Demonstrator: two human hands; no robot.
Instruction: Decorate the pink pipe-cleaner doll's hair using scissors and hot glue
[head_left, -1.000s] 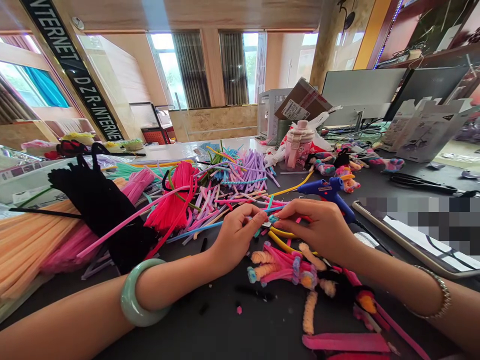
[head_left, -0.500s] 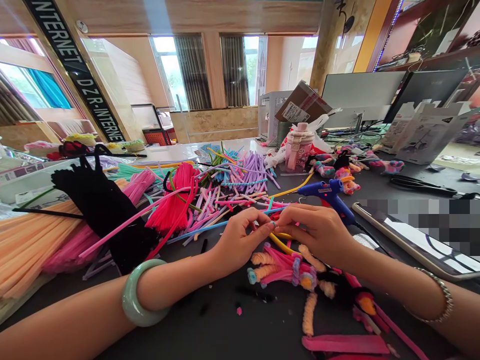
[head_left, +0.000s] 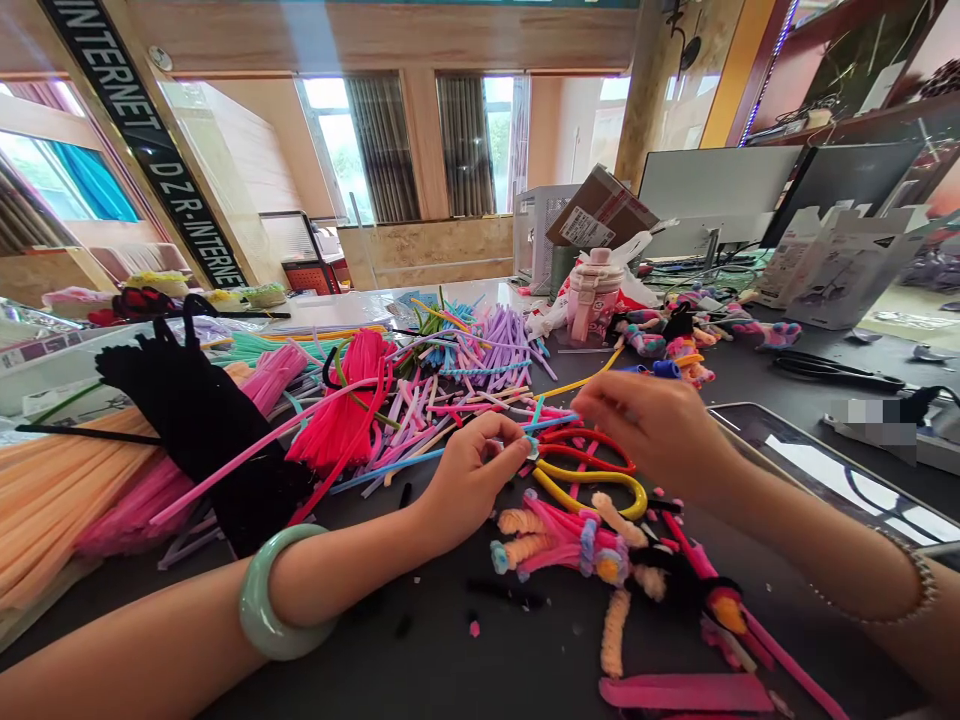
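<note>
My left hand (head_left: 472, 475) rests on the dark table (head_left: 450, 640) and pinches a small teal pipe-cleaner piece (head_left: 529, 447) between thumb and forefinger. My right hand (head_left: 656, 425) is lifted a little to the right of it, fingers curled over the blue glue gun (head_left: 663, 368); only the gun's top shows above the knuckles. Just in front of both hands lie a yellow pipe-cleaner loop (head_left: 600, 482), a red loop (head_left: 589, 438) and a pipe-cleaner doll (head_left: 585, 548) in pink, peach and black.
A heap of cut coloured pipe cleaners (head_left: 450, 380) fills the table's middle, with a black bundle (head_left: 195, 420) and peach bundles (head_left: 45, 490) at left. A pink bottle (head_left: 596, 295), finished figures (head_left: 675, 335), scissors (head_left: 840, 368), a tablet (head_left: 825, 470) and monitors (head_left: 712, 190) stand right and behind.
My right hand has let go of the small teal piece and moved up and right onto the glue gun. My left hand still pinches the piece in about the same place.
</note>
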